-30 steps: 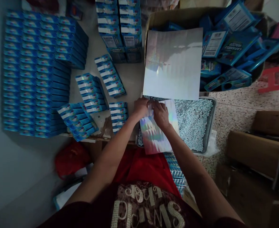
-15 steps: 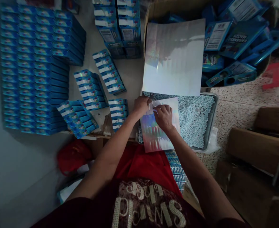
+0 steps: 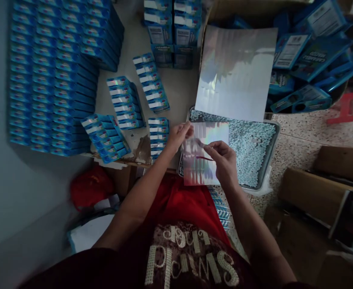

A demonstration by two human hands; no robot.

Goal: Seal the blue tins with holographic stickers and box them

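Over the upper left corner of a shiny holographic sticker sheet [image 3: 206,174], my left hand [image 3: 179,135] is closed, fingertips pinched together; what they hold, if anything, is too small to make out. My right hand [image 3: 227,163] pinches a narrow, glossy see-through sticker strip [image 3: 199,143] between thumb and forefinger, above the sheet. A thin dark red line shows just below the strip. The sheet lies on a metal tray [image 3: 273,149] filled with small pale blue pieces. Beyond it, a larger silvery sheet [image 3: 235,74] leans against a cardboard carton.
Blue boxes [image 3: 51,84] stand in tall stacks at the left, with short rows of blue boxes [image 3: 158,136] with white strips nearer my left hand. The carton [image 3: 214,16] holds loose blue boxes. Brown cartons [image 3: 309,192] and a red stool [image 3: 352,106] are on the right.
My hands have moved apart: the right one has drawn back to the right and towards me, a strip now showing in its fingers. The view has shifted slightly.
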